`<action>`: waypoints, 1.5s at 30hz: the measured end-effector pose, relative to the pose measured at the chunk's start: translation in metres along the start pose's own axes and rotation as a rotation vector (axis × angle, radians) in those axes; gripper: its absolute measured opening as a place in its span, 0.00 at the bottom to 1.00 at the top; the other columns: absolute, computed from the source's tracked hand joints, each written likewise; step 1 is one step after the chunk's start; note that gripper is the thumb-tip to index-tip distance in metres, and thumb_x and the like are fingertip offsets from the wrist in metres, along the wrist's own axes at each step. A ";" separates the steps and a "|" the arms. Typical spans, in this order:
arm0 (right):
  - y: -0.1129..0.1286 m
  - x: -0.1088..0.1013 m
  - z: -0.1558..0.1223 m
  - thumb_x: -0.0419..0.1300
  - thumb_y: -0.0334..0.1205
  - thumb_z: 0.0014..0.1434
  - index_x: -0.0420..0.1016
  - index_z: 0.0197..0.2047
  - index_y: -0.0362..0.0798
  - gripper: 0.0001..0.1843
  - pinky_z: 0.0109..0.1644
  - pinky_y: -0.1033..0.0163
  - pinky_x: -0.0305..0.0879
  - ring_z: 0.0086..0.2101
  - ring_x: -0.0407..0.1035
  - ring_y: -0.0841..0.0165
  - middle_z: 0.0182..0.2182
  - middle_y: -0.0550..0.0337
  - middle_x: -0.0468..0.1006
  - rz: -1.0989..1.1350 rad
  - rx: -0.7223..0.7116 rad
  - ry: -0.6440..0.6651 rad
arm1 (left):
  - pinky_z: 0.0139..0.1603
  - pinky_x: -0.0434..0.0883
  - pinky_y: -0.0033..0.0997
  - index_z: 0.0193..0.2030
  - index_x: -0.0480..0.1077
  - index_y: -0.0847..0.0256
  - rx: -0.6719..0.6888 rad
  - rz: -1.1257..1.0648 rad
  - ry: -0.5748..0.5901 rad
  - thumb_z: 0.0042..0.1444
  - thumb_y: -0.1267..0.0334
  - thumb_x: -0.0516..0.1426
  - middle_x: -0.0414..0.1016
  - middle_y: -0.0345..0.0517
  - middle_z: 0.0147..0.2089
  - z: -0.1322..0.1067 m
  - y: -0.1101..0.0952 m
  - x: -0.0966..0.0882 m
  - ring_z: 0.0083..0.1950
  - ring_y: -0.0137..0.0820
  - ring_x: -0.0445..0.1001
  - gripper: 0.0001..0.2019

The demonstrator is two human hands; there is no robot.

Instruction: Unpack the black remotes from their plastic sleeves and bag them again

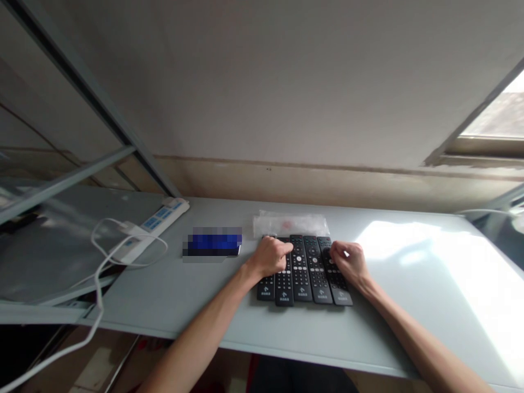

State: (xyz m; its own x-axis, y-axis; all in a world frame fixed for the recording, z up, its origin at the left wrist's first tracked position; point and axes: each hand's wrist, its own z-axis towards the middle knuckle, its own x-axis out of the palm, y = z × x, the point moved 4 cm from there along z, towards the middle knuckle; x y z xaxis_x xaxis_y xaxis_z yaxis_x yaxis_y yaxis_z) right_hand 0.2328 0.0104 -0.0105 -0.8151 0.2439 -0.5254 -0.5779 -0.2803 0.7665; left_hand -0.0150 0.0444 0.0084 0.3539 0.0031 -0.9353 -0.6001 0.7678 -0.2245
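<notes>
Several black remote controls (301, 278) lie side by side on the table, button side up, their lower ends towards me. My left hand (271, 256) is closed over the upper part of the two leftmost ones and hides their top ends. Its fingertips press at the second remote control (284, 286), which sits slightly lower than its neighbours. At the other end of the row, my right hand (350, 261) has curled fingers touching the upper right side of the outermost remote control (339, 286). That one lies at a slant.
Clear plastic wrapping (290, 225) lies just behind the row. A pixelated dark blue object (213, 243) is to its left. Farther left are a white power strip (153, 226) and a looped white cable (98, 289). A metal frame post (94, 103) rises beside them.
</notes>
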 end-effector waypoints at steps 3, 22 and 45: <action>0.001 0.000 -0.001 0.53 0.39 0.54 0.60 0.18 0.51 0.14 0.26 0.64 0.49 0.21 0.50 0.73 0.15 0.68 0.56 0.000 0.000 0.000 | 0.28 0.49 0.34 0.24 0.64 0.57 -0.004 -0.003 0.001 0.44 0.74 0.52 0.64 0.40 0.19 -0.001 0.001 0.000 0.22 0.32 0.60 0.07; 0.007 0.001 -0.002 0.53 0.40 0.55 0.52 0.19 0.52 0.16 0.26 0.64 0.45 0.22 0.46 0.73 0.17 0.68 0.51 0.006 -0.027 -0.004 | 0.27 0.52 0.33 0.22 0.63 0.57 -0.035 0.015 -0.022 0.43 0.74 0.53 0.65 0.40 0.19 0.001 0.004 0.001 0.22 0.32 0.62 0.07; -0.001 0.001 -0.004 0.52 0.38 0.55 0.51 0.19 0.52 0.15 0.27 0.64 0.45 0.23 0.46 0.73 0.18 0.68 0.50 -0.017 -0.051 -0.013 | 0.28 0.54 0.33 0.25 0.66 0.58 -0.035 0.051 0.008 0.42 0.75 0.53 0.70 0.42 0.21 0.000 0.005 -0.002 0.23 0.33 0.65 0.07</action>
State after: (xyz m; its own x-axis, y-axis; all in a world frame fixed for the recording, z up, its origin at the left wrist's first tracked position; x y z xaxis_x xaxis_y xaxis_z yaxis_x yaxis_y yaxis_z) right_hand 0.2323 0.0066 -0.0130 -0.8049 0.2610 -0.5329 -0.5930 -0.3232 0.7374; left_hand -0.0192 0.0482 0.0088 0.3164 0.0359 -0.9479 -0.6422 0.7436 -0.1862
